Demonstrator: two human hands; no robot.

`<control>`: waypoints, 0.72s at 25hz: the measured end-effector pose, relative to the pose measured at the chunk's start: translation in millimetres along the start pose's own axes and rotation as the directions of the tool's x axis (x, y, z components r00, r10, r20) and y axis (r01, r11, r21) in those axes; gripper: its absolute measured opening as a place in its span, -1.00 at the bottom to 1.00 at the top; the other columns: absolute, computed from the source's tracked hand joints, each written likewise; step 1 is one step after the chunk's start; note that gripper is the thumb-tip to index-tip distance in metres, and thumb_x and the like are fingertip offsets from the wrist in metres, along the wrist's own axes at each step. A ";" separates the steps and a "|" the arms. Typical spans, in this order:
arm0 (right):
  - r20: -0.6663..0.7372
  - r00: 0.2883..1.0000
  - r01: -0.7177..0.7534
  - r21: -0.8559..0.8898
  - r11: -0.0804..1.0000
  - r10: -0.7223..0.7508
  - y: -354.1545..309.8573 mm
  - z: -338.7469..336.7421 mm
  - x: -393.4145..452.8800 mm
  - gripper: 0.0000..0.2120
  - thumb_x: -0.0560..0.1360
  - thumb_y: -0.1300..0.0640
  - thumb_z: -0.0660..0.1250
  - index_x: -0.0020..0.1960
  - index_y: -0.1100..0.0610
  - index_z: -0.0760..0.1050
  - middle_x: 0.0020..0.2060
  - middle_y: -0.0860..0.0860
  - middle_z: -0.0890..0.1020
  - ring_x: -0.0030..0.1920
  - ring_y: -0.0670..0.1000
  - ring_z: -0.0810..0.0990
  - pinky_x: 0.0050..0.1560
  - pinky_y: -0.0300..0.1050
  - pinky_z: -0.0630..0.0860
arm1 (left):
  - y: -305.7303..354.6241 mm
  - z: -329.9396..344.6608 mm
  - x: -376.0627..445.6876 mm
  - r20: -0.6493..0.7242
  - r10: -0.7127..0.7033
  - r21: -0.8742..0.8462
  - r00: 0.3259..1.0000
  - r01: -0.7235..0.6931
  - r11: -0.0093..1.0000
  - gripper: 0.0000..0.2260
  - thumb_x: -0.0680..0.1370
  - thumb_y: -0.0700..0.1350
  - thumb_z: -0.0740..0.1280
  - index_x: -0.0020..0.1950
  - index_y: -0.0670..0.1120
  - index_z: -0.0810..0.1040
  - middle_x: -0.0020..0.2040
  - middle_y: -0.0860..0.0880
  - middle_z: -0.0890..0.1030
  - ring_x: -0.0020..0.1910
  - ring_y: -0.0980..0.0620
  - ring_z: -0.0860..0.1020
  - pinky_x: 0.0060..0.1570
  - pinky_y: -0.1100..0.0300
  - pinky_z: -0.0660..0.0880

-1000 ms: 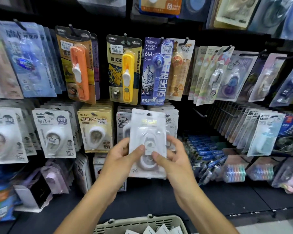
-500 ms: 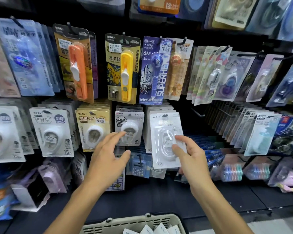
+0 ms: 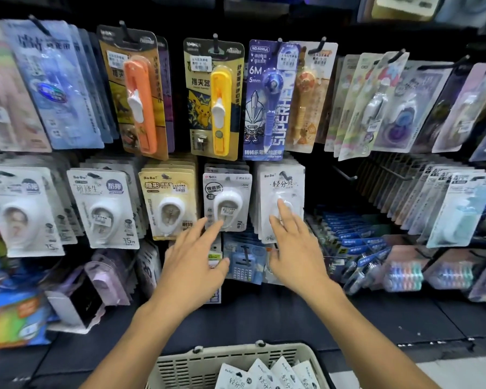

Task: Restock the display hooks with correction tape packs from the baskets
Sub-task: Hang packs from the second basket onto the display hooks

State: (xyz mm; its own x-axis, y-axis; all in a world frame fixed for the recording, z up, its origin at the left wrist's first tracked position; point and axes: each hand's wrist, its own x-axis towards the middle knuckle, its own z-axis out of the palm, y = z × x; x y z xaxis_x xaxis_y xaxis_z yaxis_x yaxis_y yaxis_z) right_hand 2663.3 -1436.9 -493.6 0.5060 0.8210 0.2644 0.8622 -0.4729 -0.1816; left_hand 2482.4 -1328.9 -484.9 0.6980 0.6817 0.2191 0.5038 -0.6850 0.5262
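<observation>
We looked down and forward at a dark display wall crowded with hanging stationery packs. At the far left hung rows of white correction tape packs (image 3: 107, 209) on their hooks, then a cream-coloured pack (image 3: 169, 203), and above them an orange tool pack (image 3: 136, 94) and a yellow one (image 3: 213, 99).

Near the middle, our left hand (image 3: 192, 265) reached toward the wall with fingers spread and straight, gripping nothing; its fingertips (image 3: 218, 223) lay against the lower edge of a grey-white pack (image 3: 227, 200). Just beside it to the right, our right hand (image 3: 295, 248) was also open, its forefinger laid on the blister of the front white pack (image 3: 281, 197), which hung on its hook at the head of a stack of the same kind. We could not see the hook itself behind the card.

Further right an empty hook (image 3: 345, 175) stuck out from the wall, then slanted rows of blue-and-white packs (image 3: 458, 206) ran off to the edge.

Nearest to us, at the bottom, stood a pale plastic basket (image 3: 236, 363) holding more white packs (image 3: 267, 374) of the matching design.

We judged that the pack under the right forefinger had been hung and was being settled. To do this well, we would press it flat and straight against the stack, check that it sat fully on the hook, and steady the neighbouring pack so nothing swung loose.
</observation>
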 end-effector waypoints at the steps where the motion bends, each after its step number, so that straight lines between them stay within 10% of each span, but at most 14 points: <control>1: -0.040 0.999 0.007 -0.007 1.000 -0.007 -2.5 4.6 1.1 -0.34 0.56 0.13 0.24 0.61 0.08 0.09 0.63 -0.04 -0.22 0.62 0.10 -0.06 0.50 0.12 0.24 | -0.9 1.7 0.5 0.016 0.007 0.032 1.000 -0.007 0.999 -0.37 0.59 0.07 0.32 0.62 0.20 0.12 0.65 0.10 0.08 0.61 0.01 0.05 0.54 -0.10 0.13; 7: -0.304 0.948 -0.013 0.264 0.964 0.096 -6.7 63.2 -32.1 -0.50 0.48 0.30 0.28 0.42 0.17 0.42 0.47 0.14 0.37 0.33 0.23 0.43 0.25 0.18 0.43 | -14.2 35.1 4.3 0.361 0.023 0.207 0.932 -0.104 0.973 -0.51 0.59 0.04 0.34 0.52 0.02 0.36 0.45 -0.08 0.43 0.43 -0.14 0.39 0.38 -0.01 0.38; 13: 0.251 0.937 -0.323 0.354 0.877 0.243 3.4 181.2 -139.7 -0.74 0.53 0.29 0.27 0.18 0.15 0.58 0.10 0.14 0.67 0.06 0.23 0.63 0.03 0.05 0.54 | -67.3 100.5 -49.8 0.879 -0.114 0.316 0.464 -0.385 0.867 -0.59 0.59 0.02 0.33 0.44 0.03 0.44 0.40 -0.03 0.52 0.34 -0.12 0.49 0.26 0.05 0.47; 18: 0.606 0.763 -0.372 0.130 0.919 0.223 22.5 217.3 -194.6 -0.71 0.57 0.20 0.27 0.28 0.09 0.53 0.26 0.05 0.62 0.17 0.13 0.60 0.11 -0.07 0.53 | -104.6 121.5 -80.7 0.898 -0.187 0.337 0.398 -0.348 0.875 -0.63 0.62 -0.01 0.30 0.43 0.01 0.45 0.38 -0.05 0.54 0.31 -0.12 0.51 0.19 0.07 0.47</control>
State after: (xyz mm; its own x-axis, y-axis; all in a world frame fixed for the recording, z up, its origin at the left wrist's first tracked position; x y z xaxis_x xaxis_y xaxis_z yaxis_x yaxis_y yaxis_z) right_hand 2578.9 -1537.8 -755.0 0.5639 0.7151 -0.4131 0.6012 -0.6984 -0.3882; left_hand 2435.2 -1343.4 -657.5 0.6405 0.1690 -0.7491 0.3691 -0.9232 0.1073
